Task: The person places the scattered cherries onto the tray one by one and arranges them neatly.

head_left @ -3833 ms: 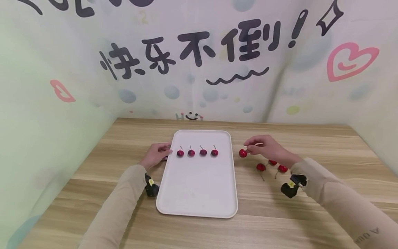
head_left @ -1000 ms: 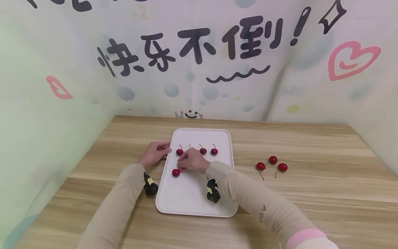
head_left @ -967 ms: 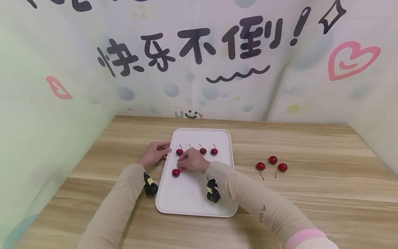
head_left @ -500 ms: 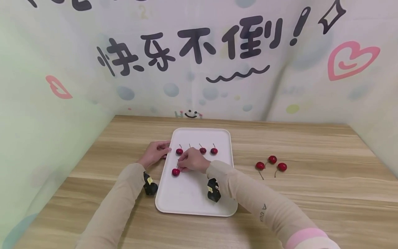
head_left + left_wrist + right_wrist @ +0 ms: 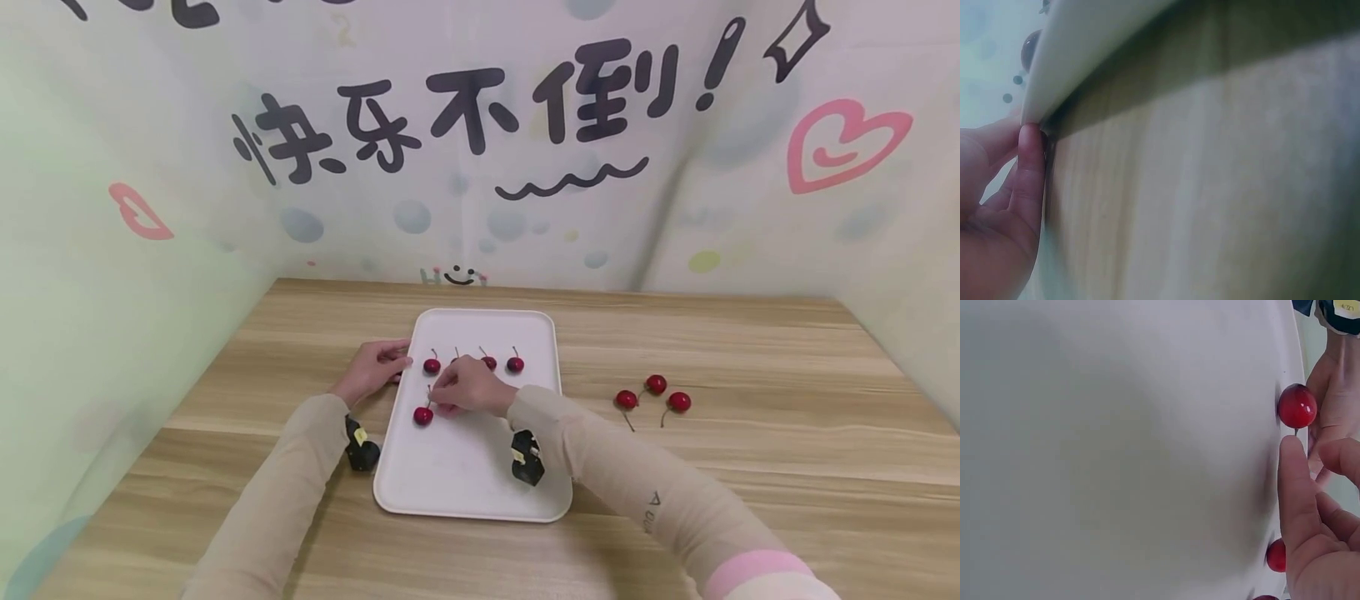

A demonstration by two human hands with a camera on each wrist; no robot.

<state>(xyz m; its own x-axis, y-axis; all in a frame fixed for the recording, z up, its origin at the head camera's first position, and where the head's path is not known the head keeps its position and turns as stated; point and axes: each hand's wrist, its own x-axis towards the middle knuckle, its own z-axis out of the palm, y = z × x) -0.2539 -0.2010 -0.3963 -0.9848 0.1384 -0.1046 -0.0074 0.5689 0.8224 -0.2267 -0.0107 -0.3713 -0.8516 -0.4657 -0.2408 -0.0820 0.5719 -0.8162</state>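
A white rectangular tray (image 5: 480, 483) lies on the wooden table. My left hand (image 5: 370, 371) holds its left rim, thumb and fingers at the edge, as the left wrist view also shows. On the tray, a red cherry (image 5: 423, 416) sits near the left side with its stem pointing up. My right hand (image 5: 471, 387) is just right of that stem; in the right wrist view a gap shows between thumb and finger, one fingertip (image 5: 1292, 447) right at the stem. Behind it runs a row of several cherries (image 5: 515, 365), one mostly hidden by the right hand.
Three more cherries with stems, one of them this cherry (image 5: 678, 402), lie on the table (image 5: 750, 500) right of the tray. A printed cloth backdrop (image 5: 480, 225) stands behind the table. Black wrist cameras hang under both sleeves.
My right hand has carried a cherry from right of the tray onto its left part. In the last half second its fingers have shifted slightly right, off the stem. The left hand stays at the rim.
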